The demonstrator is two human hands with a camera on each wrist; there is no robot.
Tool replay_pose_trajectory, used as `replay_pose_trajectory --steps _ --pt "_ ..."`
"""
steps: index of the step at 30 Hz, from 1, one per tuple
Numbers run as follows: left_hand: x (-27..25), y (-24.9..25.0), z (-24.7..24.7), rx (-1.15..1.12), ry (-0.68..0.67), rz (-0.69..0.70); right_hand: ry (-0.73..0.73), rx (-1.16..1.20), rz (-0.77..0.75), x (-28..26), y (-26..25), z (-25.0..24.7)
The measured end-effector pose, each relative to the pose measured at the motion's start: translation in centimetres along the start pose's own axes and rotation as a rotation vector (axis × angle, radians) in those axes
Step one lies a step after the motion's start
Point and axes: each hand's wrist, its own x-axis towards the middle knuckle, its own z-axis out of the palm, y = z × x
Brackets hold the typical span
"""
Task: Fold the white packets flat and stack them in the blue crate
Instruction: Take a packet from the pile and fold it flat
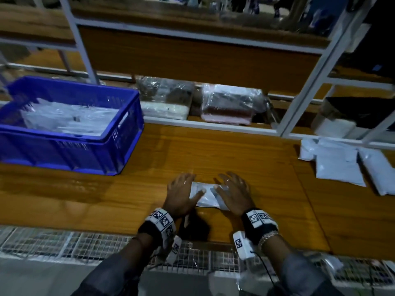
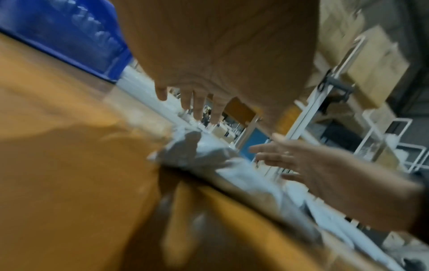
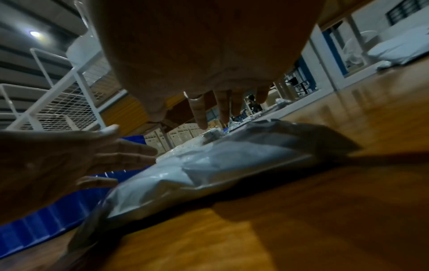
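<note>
Both of my wrists sit over the near edge of the desk (image 1: 106, 199), above a wire mesh rack (image 1: 64, 244) that runs below that edge. Just past them, my left hand (image 1: 181, 193) and my right hand (image 1: 233, 193) lie spread, fingers straight and apart, palms down over a white packet (image 1: 205, 197). That packet rests on the desk near the middle of the near edge, crumpled and partly folded. My left thumb lies on its left part and my right palm covers its right end; from the wrist views I cannot tell how firmly the fingertips press.

Farther out, toward the right edge of the desk, more white packets (image 1: 339, 165) lie flat, partly overlapping. At the far left corner stands the blue crate (image 1: 119, 146), with white and clear bags (image 1: 70, 120) piled loosely inside it. Beyond the far edge, a white metal shelf frame (image 1: 213, 124) holds clear wrapped bundles (image 1: 230, 105) on its lowest level.
</note>
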Motion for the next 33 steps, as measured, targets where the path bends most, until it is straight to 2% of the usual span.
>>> replay_pose_trajectory --steps 4,7,10,14,17,20,22,25,29,33 --pt "2.1 1.6 1.6 -0.003 -0.053 -0.047 -0.131 -0.146 -0.021 1.8 -1.2 0.6" --pt "3.0 2.0 3.4 0.104 -0.117 -0.063 -0.225 -0.182 0.048 2.3 -1.0 2.0" --pt "3.3 1.8 4.7 0.223 -0.112 -0.075 -0.216 -0.213 0.076 2.3 -0.5 2.8" --pt "4.4 0.1 7.4 0.153 -0.149 -0.125 -0.177 -0.216 0.058 2.8 -0.1 3.2" --pt "4.5 0.2 7.6 0.197 -0.06 -0.096 -0.161 -0.214 0.03 3.6 0.4 3.4" --pt "4.0 0.8 7.2 0.189 -0.014 -0.127 -0.16 -0.201 0.007 3.8 0.7 3.6" --pt "3.7 1.8 6.4 0.192 -0.051 -0.162 -0.158 -0.139 -0.019 3.9 1.2 3.5" --pt "3.5 2.0 5.7 0.259 -0.094 -0.142 -0.134 0.018 -0.067 3.6 1.9 3.2" --pt "3.0 1.7 4.7 0.213 -0.062 -0.189 -0.017 -0.055 -0.012 2.9 2.0 2.6" --pt "3.1 0.5 6.3 0.156 -0.113 -0.174 -0.13 -0.099 0.057 2.2 2.5 3.4"
